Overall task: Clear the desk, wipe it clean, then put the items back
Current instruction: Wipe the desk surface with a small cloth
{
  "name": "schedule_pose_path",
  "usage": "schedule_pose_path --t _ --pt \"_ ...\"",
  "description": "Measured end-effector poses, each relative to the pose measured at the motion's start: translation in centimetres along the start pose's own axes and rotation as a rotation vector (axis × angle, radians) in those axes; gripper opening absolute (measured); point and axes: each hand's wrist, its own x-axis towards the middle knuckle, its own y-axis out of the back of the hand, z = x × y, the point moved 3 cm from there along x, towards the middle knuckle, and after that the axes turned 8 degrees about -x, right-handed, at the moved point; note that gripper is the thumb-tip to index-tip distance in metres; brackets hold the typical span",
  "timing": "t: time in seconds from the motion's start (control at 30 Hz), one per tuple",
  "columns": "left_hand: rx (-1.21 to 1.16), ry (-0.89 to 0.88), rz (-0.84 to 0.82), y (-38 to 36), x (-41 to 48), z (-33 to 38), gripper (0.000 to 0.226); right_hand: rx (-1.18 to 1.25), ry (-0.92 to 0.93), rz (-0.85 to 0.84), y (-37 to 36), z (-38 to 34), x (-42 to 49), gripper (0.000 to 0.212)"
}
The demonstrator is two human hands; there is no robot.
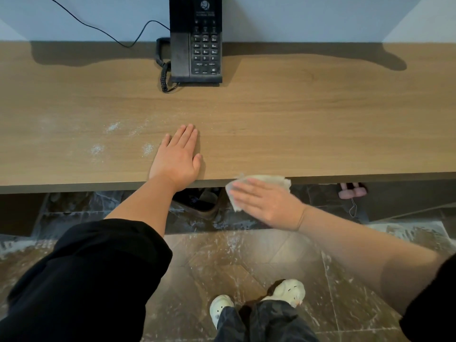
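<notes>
The wooden desk (296, 124) runs across the view. A black telephone (196, 40) with a coiled cord stands at its back edge against the wall. White powder patches (113, 126) dust the desk's left half. My left hand (178, 157) lies flat, palm down, on the desk near its front edge, fingers together, holding nothing. My right hand (265, 202) is just off the front edge, below desk level, spread flat over a crumpled whitish cloth (266, 180) that sticks out above and left of the fingers.
A thin black cable (98, 28) trails along the wall to the phone. Under the desk lie a dark shoe (197, 199) and pink slippers (351, 191). The brown tiled floor (222, 265) is streaked with white powder. My feet wear white clogs (286, 291).
</notes>
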Motion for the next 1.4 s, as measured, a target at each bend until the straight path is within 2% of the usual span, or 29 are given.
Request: schedule_pose_path --t 0.07,0.17,0.2,0.3,0.37,0.43,0.5,0.53,0.6,0.67,0.7,0.8,0.87,0.93,1.03,1.13,1.2,1.27,1.33,1.4 --pt "-0.005 0.002 0.009 0.0 -0.1 0.0 0.062 -0.073 0.026 -0.041 -0.1 1.1 -0.3 0.038" --pt "-0.005 0.0 0.005 0.0 -0.1 0.0 0.062 -0.169 0.142 -0.236 -1.6 0.4 -1.6 0.035" --pt "-0.007 0.0 0.005 0.0 -0.1 0.0 0.062 -0.2 0.142 -0.253 -1.7 0.0 -1.6 0.03" --pt "-0.014 -0.003 0.012 0.1 0.0 -0.1 0.062 0.003 0.029 -0.026 0.1 -0.8 0.3 0.032" --pt "-0.017 -0.003 0.009 0.0 0.0 -0.1 0.063 0.074 -0.107 0.167 2.3 -0.1 2.4 0.033" --pt "-0.012 -0.001 0.012 -0.1 0.0 -0.1 0.063 0.141 -0.397 0.239 3.4 2.7 3.9 0.039" --pt "-0.01 0.0 0.004 0.0 0.1 -0.2 0.063 0.277 -0.791 0.142 3.3 5.3 4.3 0.051" --pt "-0.012 0.002 0.004 0.0 0.1 -0.2 0.063 0.364 -0.891 0.042 3.0 5.4 4.2 0.055" --pt "-0.014 0.001 0.008 0.0 0.0 -0.1 0.063 0.455 -0.788 -0.04 2.8 3.5 4.6 0.058" --pt "-0.007 0.003 0.006 0.0 0.1 -0.1 0.063 0.573 -0.685 -0.017 3.0 1.3 4.9 0.055" --pt "-0.006 0.004 0.007 -0.1 0.0 -0.1 0.063 0.711 -0.737 -0.028 3.8 1.2 5.1 0.051" --pt "-0.016 0.002 0.006 -0.1 0.0 -0.1 0.063 1.122 -1.045 -0.186 5.1 3.8 5.7 0.031" --pt "-0.018 0.005 0.001 0.0 0.0 -0.1 0.063 1.126 -1.163 -0.178 5.5 7.3 5.8 0.028" --pt "-0.013 0.003 0.004 0.0 0.0 -0.1 0.063 1.028 -1.251 -0.134 5.4 10.6 5.5 0.034" --pt "-0.014 -0.002 0.01 0.0 0.0 -0.1 0.063 0.532 -1.361 -0.103 5.7 13.8 5.0 0.04" --pt "-0.018 0.0 0.013 0.0 0.0 -0.1 0.063 0.168 -1.172 0.008 7.4 13.3 6.1 0.036" --pt "-0.021 0.001 0.013 0.0 0.0 -0.1 0.063 0.096 -0.981 -0.125 6.8 11.6 7.1 0.039" --pt "-0.028 0.001 0.013 0.0 -0.1 -0.1 0.063 0.09 -0.864 -0.377 4.8 9.9 7.5 0.049" --pt "-0.035 0.0 0.01 0.1 -0.1 -0.1 0.063 0.131 -0.858 -0.562 2.6 9.2 7.1 0.064" --pt "-0.035 -0.004 0.01 0.1 -0.1 0.0 0.063 0.183 -0.897 -0.576 1.4 9.2 6.6 0.071"
